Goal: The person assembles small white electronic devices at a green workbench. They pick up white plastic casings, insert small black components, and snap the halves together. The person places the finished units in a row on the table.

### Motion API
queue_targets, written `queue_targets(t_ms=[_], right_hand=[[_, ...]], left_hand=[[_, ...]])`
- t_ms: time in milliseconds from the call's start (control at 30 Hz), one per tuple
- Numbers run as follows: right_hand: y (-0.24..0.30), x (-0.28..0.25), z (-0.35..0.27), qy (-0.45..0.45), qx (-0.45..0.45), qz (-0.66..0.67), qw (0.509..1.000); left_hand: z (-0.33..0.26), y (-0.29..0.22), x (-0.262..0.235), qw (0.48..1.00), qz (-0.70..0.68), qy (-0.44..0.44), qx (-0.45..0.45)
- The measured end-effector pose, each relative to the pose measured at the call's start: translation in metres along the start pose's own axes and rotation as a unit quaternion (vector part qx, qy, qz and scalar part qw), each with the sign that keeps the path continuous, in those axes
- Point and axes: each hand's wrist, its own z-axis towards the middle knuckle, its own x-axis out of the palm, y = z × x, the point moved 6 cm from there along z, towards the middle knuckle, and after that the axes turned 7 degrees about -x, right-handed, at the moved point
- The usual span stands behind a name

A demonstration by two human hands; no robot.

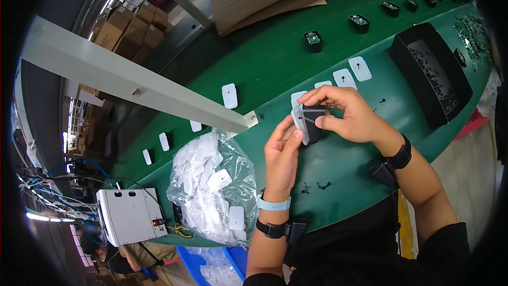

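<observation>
My left hand [280,159] grips a translucent white plastic cover [300,123] by its edge, thumb in front. Against that cover sits a small black plastic housing [314,131], pinched by the thumb and fingers of my right hand [353,114]. Cover and housing are touching, and both are tilted up above the green table. Whether they are fastened together I cannot tell. Just beyond my hands, several white covers [345,79] lie in a row, some with a small black part on them. A few loose black parts [323,186] lie nearer to me.
To the right stands a black bin [431,74] of small black parts, with a pile of circuit boards [472,37] past it. Black housings with boards [359,23] line the green belt. A clear bag of white covers [211,180] lies left, by a slanting metal post [137,82].
</observation>
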Motion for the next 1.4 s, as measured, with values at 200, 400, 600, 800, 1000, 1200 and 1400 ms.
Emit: queue_targets(t_ms=[200,400,600,800,1000,1200,1400], right_hand=[[0.006,0.000,0.001,0.022,-0.004,-0.051,0.998],[0.005,0.000,0.001,0.029,-0.010,-0.038,0.999],[0.007,0.001,0.000,0.040,-0.019,-0.014,0.999],[0.012,0.001,0.001,0.049,-0.028,-0.024,0.998],[0.014,0.000,-0.001,0.059,0.000,-0.042,0.997],[0.023,0.004,0.000,0.056,-0.025,-0.063,0.996],[0.020,0.004,-0.003,0.054,-0.055,-0.086,0.993]], left_hand=[[0.000,0.001,-0.002,0.998,0.060,-0.008,0.023],[0.000,0.000,-0.006,0.997,0.074,-0.011,0.033],[-0.002,-0.002,-0.009,0.993,0.101,-0.006,0.062],[-0.007,-0.010,-0.004,0.980,0.167,-0.019,0.109],[-0.010,-0.013,-0.002,0.959,0.209,-0.021,0.188],[-0.010,-0.008,-0.008,0.976,0.161,-0.018,0.147],[-0.013,-0.010,-0.003,0.961,0.190,-0.014,0.199]])
